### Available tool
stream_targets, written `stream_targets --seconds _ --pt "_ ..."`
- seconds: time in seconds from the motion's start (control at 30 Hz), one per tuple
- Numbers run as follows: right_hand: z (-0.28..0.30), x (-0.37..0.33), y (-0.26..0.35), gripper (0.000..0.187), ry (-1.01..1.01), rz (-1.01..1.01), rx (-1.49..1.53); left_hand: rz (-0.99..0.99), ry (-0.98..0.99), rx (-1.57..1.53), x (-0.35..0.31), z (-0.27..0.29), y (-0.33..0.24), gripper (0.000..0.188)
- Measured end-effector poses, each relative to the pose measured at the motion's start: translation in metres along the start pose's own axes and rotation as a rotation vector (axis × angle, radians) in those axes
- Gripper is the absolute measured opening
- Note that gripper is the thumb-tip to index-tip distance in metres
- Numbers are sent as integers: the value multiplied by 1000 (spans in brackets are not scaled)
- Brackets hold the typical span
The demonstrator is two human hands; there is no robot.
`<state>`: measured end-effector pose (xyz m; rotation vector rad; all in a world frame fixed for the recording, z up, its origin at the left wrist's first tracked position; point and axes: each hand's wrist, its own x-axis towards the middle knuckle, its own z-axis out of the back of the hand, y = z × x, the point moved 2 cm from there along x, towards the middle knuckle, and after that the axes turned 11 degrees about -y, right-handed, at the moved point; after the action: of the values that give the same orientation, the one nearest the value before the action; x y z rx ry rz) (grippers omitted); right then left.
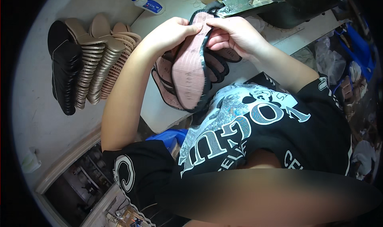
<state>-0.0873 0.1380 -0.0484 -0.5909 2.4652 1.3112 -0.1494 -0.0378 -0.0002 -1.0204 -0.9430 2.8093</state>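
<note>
Over the white table I hold up a long shoe sole (pixel 189 73), its broad face pinkish and ribbed, with a black edge around it. My left hand (pixel 175 31) grips its far end from the left, thumb pressed on the pink face. From the right, my right hand (pixel 231 35) pinches the same end at the black edge, its other fingers curled. Beneath the sole lie black-strapped sandals (pixel 162 85), partly hidden by it. More dark-strapped sandals (pixel 218 69) rest to the right, under my right hand.
Stacks of beige soles (pixel 93 67) and a tied black bundle (pixel 64 67) are at the left wall. A white bottle with a blue cap (pixel 147 3) stands at the back of the table (pixel 175 11). A stained green board (pixel 249 1) lies beyond my hands. Plastic bags (pixel 331 59) hang right.
</note>
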Motion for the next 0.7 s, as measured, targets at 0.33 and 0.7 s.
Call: stream_targets --seconds 0.33,0.7 --pt "29 -25 11 29 154 -69 -260 19 17 -310 -15 -10 -8 50" --pt "45 -24 8 25 52 4 -199 -63 -307 -249 2 -4 -3 52"
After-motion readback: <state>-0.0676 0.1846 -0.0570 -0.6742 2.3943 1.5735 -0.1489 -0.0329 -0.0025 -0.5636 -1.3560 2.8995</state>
